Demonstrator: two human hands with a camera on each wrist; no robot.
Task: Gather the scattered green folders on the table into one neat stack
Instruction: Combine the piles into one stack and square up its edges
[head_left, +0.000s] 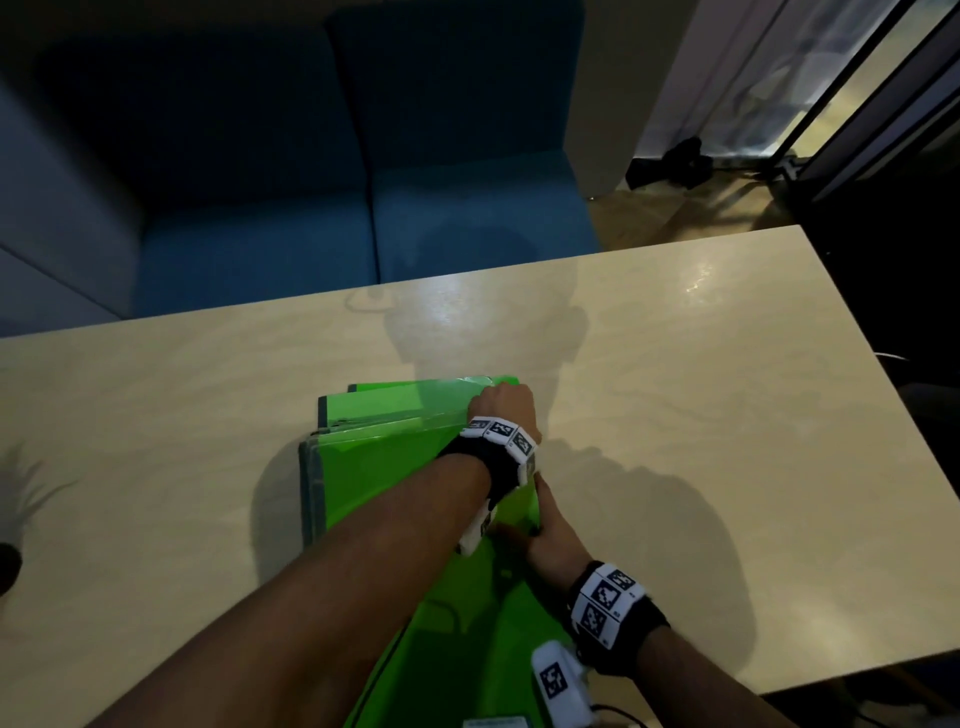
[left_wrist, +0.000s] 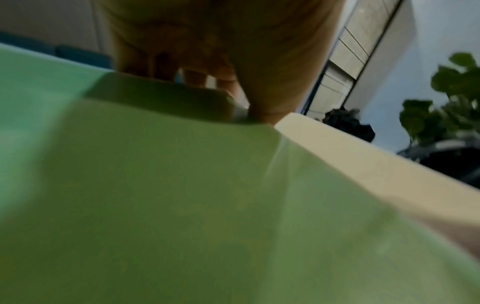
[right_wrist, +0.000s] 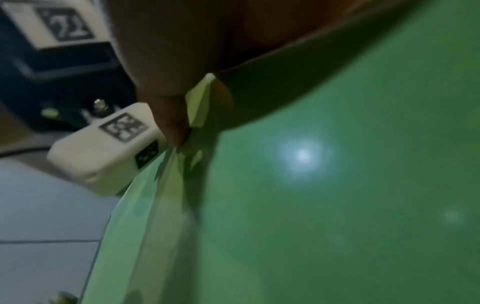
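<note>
A blue sofa (head_left: 260, 208) stands beyond the pale table (head_left: 675, 389); a leafy plant (left_wrist: 446, 96) is nearby.

Head: you look down and forward over the bench (head_left: 675, 415) from above.
Left wrist: you skim very close along the folders (left_wrist: 182, 205) toward the bench's far edge.
Right wrist: pressed near a folder surface.
Shared: green folders.

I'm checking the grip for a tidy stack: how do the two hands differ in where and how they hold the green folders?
The left hand reaches across to the green folders' far right corner, fingers over the far edge; the right hand sits nearer, pinching their right edge. Both touch the same pile on the table.
</note>
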